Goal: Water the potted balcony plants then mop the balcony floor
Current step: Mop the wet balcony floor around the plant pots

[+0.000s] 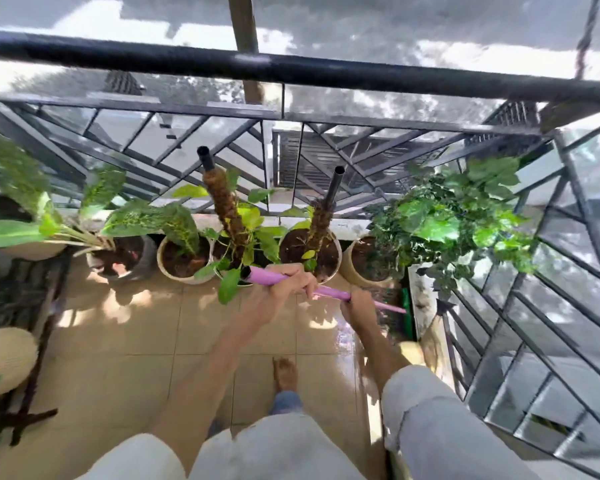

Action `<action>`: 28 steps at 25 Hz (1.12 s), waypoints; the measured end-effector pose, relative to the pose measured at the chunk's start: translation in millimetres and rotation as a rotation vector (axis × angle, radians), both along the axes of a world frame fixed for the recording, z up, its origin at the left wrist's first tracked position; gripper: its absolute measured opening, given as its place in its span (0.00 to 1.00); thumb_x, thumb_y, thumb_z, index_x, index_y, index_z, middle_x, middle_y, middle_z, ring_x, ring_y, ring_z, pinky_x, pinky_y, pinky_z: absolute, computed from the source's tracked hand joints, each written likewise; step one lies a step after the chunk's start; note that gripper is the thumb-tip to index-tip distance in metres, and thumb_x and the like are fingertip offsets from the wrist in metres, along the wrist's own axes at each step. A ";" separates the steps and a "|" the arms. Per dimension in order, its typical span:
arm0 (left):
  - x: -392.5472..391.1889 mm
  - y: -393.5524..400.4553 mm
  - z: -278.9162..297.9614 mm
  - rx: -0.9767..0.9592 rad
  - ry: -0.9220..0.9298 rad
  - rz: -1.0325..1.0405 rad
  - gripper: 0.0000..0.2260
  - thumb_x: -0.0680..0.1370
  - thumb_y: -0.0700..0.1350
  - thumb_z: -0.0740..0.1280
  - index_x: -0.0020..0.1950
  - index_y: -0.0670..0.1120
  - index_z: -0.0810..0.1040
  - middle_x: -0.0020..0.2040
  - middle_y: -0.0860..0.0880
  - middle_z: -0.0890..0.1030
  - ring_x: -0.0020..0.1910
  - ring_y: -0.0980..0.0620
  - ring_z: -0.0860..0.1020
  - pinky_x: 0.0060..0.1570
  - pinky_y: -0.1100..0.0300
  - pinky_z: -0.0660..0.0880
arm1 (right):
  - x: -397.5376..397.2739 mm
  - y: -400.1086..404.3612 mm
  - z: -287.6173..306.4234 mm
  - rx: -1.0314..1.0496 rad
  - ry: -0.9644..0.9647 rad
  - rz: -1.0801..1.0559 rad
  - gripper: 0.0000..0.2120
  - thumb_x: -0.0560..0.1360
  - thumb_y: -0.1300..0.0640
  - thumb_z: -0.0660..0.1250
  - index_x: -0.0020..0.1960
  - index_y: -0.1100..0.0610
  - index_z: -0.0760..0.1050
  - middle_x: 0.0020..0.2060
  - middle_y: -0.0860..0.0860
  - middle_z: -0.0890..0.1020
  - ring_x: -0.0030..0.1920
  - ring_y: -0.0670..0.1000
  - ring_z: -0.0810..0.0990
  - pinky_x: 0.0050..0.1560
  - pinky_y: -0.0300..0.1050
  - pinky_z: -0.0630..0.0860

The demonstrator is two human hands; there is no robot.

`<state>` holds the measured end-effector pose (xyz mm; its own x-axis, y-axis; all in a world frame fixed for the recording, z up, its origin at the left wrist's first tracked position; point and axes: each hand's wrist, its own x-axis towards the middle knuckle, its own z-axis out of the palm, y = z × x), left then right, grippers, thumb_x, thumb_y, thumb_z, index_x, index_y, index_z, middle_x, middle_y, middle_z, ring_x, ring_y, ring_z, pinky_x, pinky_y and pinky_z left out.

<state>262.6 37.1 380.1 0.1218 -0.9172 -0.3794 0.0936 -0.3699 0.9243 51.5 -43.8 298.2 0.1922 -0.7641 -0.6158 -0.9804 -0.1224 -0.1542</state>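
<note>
Both arms reach forward, left hand (291, 282) and right hand (355, 306) in clamped grip on the mop handle (329, 291).

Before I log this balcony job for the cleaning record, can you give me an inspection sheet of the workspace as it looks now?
Surface: tiled floor, beige, glossy and apparently wet on the right.
Job's things: purple mop handle slanting down to the right; green mop head at the right wall; potted plants in a row along the railing, soil dark.
Clutter: woven basket at left on a dark stand.
Hands: left hand grips the handle higher up; right hand grips it lower, fingers curled round.
Cables: nothing seen.
Surroundings: black metal railing ahead and on the right; a bare foot on the tiles.
</note>
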 end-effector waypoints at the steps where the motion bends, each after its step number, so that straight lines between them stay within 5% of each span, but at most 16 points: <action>1: -2.3 -6.8 9.0 -0.025 0.039 -0.043 0.21 0.78 0.59 0.72 0.40 0.40 0.83 0.48 0.35 0.85 0.58 0.33 0.83 0.68 0.31 0.73 | -0.4 -8.4 0.0 -0.013 -0.029 -0.020 0.16 0.88 0.58 0.59 0.69 0.66 0.77 0.67 0.61 0.81 0.68 0.58 0.79 0.68 0.50 0.69; 4: -18.7 -37.3 43.6 -0.081 0.045 -0.078 0.15 0.81 0.47 0.68 0.38 0.39 0.80 0.45 0.41 0.85 0.56 0.33 0.82 0.65 0.33 0.74 | 2.3 -40.2 19.6 -0.056 -0.167 -0.160 0.13 0.85 0.61 0.65 0.61 0.72 0.79 0.58 0.67 0.84 0.57 0.62 0.83 0.55 0.53 0.75; 7: -30.8 -63.5 70.4 -0.181 0.029 -0.126 0.16 0.82 0.45 0.67 0.38 0.37 0.78 0.46 0.36 0.83 0.50 0.40 0.83 0.55 0.59 0.76 | 3.1 -68.5 38.8 -0.137 -0.247 -0.281 0.11 0.84 0.63 0.66 0.51 0.73 0.79 0.51 0.70 0.84 0.46 0.57 0.79 0.45 0.49 0.72; 8: -31.1 -64.5 72.0 -0.203 0.020 -0.137 0.17 0.82 0.44 0.67 0.37 0.35 0.76 0.43 0.32 0.81 0.45 0.38 0.81 0.48 0.61 0.74 | 2.9 -71.3 39.0 -0.161 -0.236 -0.269 0.11 0.84 0.63 0.65 0.49 0.73 0.79 0.51 0.70 0.84 0.47 0.59 0.80 0.45 0.51 0.73; 10: -28.7 -53.2 65.3 -0.199 0.004 -0.128 0.18 0.82 0.40 0.66 0.34 0.35 0.70 0.35 0.30 0.73 0.34 0.39 0.74 0.40 0.54 0.66 | 2.8 -60.8 35.9 -0.131 -0.147 -0.171 0.15 0.85 0.60 0.65 0.55 0.73 0.79 0.54 0.69 0.84 0.54 0.64 0.83 0.54 0.57 0.76; 13: -18.7 -16.0 42.8 -0.096 0.017 -0.053 0.19 0.80 0.36 0.65 0.31 0.34 0.65 0.31 0.30 0.66 0.32 0.39 0.70 0.39 0.43 0.60 | 10.1 -22.9 23.1 -0.025 -0.078 -0.056 0.16 0.87 0.57 0.62 0.62 0.71 0.78 0.59 0.65 0.83 0.61 0.62 0.82 0.63 0.55 0.76; 15: -4.5 7.2 27.9 -0.033 0.031 -0.012 0.19 0.78 0.38 0.65 0.30 0.34 0.64 0.32 0.30 0.67 0.35 0.33 0.67 0.41 0.47 0.60 | 20.0 5.5 11.9 0.016 -0.059 -0.026 0.16 0.88 0.57 0.61 0.65 0.69 0.78 0.61 0.63 0.83 0.62 0.60 0.82 0.65 0.53 0.76; 18: 23.5 34.0 15.9 0.017 0.068 0.057 0.17 0.75 0.40 0.66 0.28 0.38 0.67 0.31 0.32 0.70 0.36 0.42 0.70 0.43 0.53 0.63 | 42.0 48.8 1.6 0.001 -0.003 -0.013 0.17 0.89 0.53 0.57 0.67 0.64 0.77 0.64 0.59 0.82 0.65 0.56 0.81 0.66 0.49 0.73; 23: 73.5 77.8 17.4 -0.048 0.051 0.130 0.18 0.75 0.38 0.68 0.25 0.44 0.68 0.26 0.42 0.70 0.35 0.43 0.71 0.43 0.49 0.67 | 100.0 96.7 1.2 -0.023 -0.039 -0.006 0.18 0.89 0.52 0.57 0.67 0.63 0.77 0.65 0.58 0.82 0.66 0.55 0.80 0.64 0.45 0.67; 25: 101.3 97.5 29.2 -0.075 0.011 0.112 0.18 0.74 0.39 0.68 0.26 0.40 0.68 0.28 0.35 0.69 0.34 0.45 0.71 0.41 0.48 0.65 | 134.7 119.3 3.3 -0.034 -0.083 -0.089 0.17 0.89 0.53 0.59 0.66 0.64 0.79 0.63 0.59 0.83 0.65 0.57 0.81 0.63 0.47 0.68; 28: 136.5 129.4 62.3 -0.112 -0.016 0.086 0.20 0.74 0.38 0.67 0.24 0.47 0.66 0.25 0.47 0.68 0.30 0.49 0.71 0.36 0.53 0.62 | 186.8 157.5 14.1 -0.030 -0.237 -0.244 0.17 0.87 0.53 0.63 0.63 0.66 0.81 0.59 0.62 0.85 0.63 0.60 0.82 0.66 0.57 0.72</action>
<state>399.1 166.5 442.4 0.2074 -0.9395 -0.2725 0.1056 -0.2554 0.9611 238.4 113.8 312.3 0.1371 -0.8223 -0.5523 -0.9186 0.1030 -0.3815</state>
